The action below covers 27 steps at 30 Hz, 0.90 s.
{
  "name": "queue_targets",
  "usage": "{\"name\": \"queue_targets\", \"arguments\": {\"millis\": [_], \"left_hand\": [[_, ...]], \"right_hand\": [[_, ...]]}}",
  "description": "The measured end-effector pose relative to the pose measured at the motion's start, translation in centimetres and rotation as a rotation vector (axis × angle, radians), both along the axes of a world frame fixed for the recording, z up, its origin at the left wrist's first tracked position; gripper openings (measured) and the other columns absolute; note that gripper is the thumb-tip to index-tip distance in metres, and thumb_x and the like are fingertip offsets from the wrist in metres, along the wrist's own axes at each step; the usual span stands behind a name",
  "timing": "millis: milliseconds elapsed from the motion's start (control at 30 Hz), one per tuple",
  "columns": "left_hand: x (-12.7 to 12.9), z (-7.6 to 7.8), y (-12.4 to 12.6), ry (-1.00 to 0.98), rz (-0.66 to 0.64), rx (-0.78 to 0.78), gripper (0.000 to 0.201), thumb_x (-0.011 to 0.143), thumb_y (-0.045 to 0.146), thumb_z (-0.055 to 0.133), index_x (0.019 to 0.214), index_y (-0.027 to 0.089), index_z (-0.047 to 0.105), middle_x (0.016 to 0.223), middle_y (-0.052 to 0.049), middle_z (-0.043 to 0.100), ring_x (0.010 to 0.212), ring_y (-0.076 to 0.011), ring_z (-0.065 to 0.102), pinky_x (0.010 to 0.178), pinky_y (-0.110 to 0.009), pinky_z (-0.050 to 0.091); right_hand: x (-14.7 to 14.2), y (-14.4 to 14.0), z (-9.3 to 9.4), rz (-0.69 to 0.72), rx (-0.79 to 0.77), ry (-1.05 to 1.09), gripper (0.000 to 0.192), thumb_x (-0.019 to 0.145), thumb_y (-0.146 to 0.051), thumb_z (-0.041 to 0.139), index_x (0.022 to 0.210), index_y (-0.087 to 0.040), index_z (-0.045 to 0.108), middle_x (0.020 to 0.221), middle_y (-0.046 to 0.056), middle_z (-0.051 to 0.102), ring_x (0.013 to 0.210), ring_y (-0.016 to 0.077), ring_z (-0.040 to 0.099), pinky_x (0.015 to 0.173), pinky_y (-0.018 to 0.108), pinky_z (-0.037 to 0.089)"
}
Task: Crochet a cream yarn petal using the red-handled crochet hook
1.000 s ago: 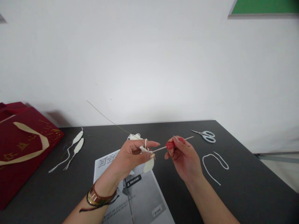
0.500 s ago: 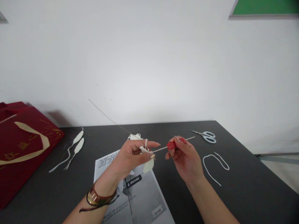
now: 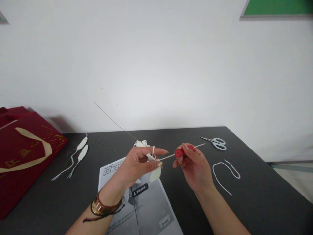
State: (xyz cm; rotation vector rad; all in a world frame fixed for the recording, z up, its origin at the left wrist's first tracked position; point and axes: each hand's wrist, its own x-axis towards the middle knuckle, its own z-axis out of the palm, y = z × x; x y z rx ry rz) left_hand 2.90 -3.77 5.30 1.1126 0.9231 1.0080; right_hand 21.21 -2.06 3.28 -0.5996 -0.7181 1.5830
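Note:
Between the thumb and fingers of my left hand (image 3: 141, 160) is a small white crochet piece (image 3: 155, 175), its rounded end hanging below the thumb. White yarn loops over the left index finger. My right hand (image 3: 193, 163) grips a crochet hook (image 3: 179, 152) by its red handle, and the hook's thin shaft reaches left to the stitches at the left fingertips. A long thin wire (image 3: 114, 122) slants up and left from behind my left hand. Behind that hand, a white yarn bundle (image 3: 141, 143) is partly hidden.
A printed sheet (image 3: 146, 209) lies beneath my hands on the dark table (image 3: 259, 195). To the right are scissors (image 3: 217, 142) and a loose piece of white yarn (image 3: 221, 184). Two white leaf-shaped crochet pieces (image 3: 82, 152) lie at left beside a red bag (image 3: 26, 156).
The wire's free end has shifted slightly right and up. Both hands keep nearly the same place and grip, and the hanging end of the crochet piece has swayed a little.

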Motion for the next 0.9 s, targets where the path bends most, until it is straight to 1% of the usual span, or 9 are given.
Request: {"name": "queue_targets", "arguments": {"millis": [467, 633, 900], "left_hand": [[-0.07, 0.07, -0.07, -0.002, -0.018, -0.003, 0.028, 0.069, 0.022, 0.077, 0.097, 0.021, 0.074, 0.068, 0.001, 0.067, 0.059, -0.0061, 0.054, 0.056, -0.016, 0.037], [-0.14, -0.13, 0.09, 0.0, -0.034, 0.004, 0.028, 0.07, 0.022, 0.076, 0.098, 0.022, 0.073, 0.068, 0.001, 0.067, 0.059, -0.0061, 0.055, 0.056, -0.017, 0.038], [0.17, -0.41, 0.13, 0.006, -0.015, 0.031, 0.027, 0.069, 0.023, 0.077, 0.096, 0.024, 0.074, 0.071, 0.0, 0.069, 0.061, -0.0063, 0.055, 0.058, -0.017, 0.04]], "right_hand": [[0.0, 0.14, -0.07, 0.008, 0.022, -0.001, 0.014, 0.078, -0.026, 0.067, 0.072, -0.014, 0.069, 0.054, -0.002, 0.06, 0.044, 0.0087, 0.054, 0.045, 0.023, 0.057], [0.07, 0.04, 0.02, 0.001, 0.027, -0.007, 0.015, 0.079, -0.026, 0.067, 0.072, -0.013, 0.069, 0.054, -0.002, 0.06, 0.044, 0.0086, 0.054, 0.045, 0.023, 0.057], [-0.38, -0.18, -0.18, 0.067, -0.017, 0.022, 0.016, 0.078, -0.027, 0.068, 0.073, -0.012, 0.069, 0.054, -0.001, 0.061, 0.044, 0.007, 0.053, 0.045, 0.019, 0.055]]}}
